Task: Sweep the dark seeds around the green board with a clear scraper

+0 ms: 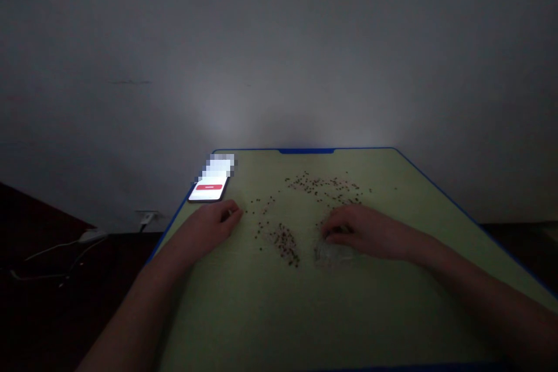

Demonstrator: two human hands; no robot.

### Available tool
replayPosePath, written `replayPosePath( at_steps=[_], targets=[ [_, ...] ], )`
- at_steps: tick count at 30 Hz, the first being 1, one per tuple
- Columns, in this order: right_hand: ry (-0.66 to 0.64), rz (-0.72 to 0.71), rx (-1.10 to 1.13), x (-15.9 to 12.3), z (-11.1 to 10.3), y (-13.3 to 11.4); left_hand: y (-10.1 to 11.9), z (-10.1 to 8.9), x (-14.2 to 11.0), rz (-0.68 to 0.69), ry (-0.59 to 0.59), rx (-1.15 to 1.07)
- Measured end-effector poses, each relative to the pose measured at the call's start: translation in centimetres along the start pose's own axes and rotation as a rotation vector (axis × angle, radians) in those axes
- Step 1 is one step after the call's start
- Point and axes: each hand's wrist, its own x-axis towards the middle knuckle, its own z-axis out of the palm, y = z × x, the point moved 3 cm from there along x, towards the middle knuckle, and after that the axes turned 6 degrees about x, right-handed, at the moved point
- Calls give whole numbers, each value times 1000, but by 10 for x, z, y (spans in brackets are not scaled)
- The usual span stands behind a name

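Observation:
Small dark bits, like beads or seeds, lie loose on the table in a near pile (285, 242) and a wider scatter (316, 184) farther back. My left hand (220, 221) rests at the left side, fingers curled together, close to a few stray bits; what they hold, if anything, is hidden. Over a clear plastic bag or container (335, 254) is my right hand (355, 229), thumb and fingers pinched at its upper side. The dim light hides what lies between those fingertips and whether they grip the plastic.
A phone (207, 189) with a bright screen lies at the table's left edge. The light green table (305, 314) has a blue rim and stands against a pale wall (279, 58). A wall socket (147, 218) and white cables (87, 236) are at the lower left.

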Motion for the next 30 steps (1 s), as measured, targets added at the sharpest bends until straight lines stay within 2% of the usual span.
replayPosePath(
  at_steps=[8, 15, 25, 30],
  targets=[
    [-46, -50, 50, -19, 9, -15, -1, 0, 2, -24, -8, -2],
    [-41, -20, 44, -40, 14, -17, 4, -2, 1, -18, -24, 21],
    [19, -46, 46, -23, 16, -27, 6, -4, 1, -26, -24, 26],
    [-24, -88, 50, -26, 20, -33, 8, -5, 1, -27, -34, 27]
  ],
)
